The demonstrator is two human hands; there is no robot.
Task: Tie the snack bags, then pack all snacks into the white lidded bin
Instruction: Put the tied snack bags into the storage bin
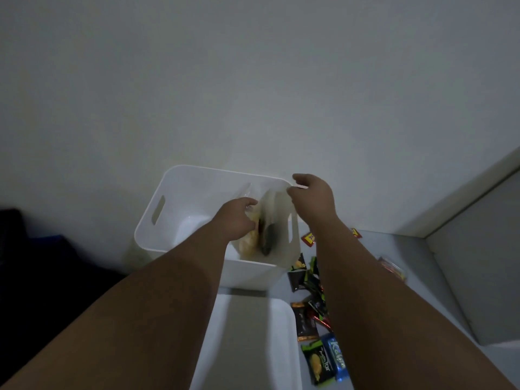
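A white bin (180,198) with slot handles stands open against the wall. Over its right half hangs a clear snack bag (267,235) with yellowish and dark pieces inside. My left hand (235,220) grips the bag's left side. My right hand (312,198) pinches the bag's top right edge, above the bin's rim. Between my forearms, nearer to me, the bin's white lid (253,333) lies flat. Several small wrapped snacks (312,291) are scattered on the surface right of the bin and lid, among them a green packet (319,364) and a blue one (337,358).
A pale wall rises right behind the bin. A red and yellow packet (308,239) and a clear pack of sweets (394,267) lie at the right, near a grey panel (478,263). The left side is dark, with a dark blue shape (53,249).
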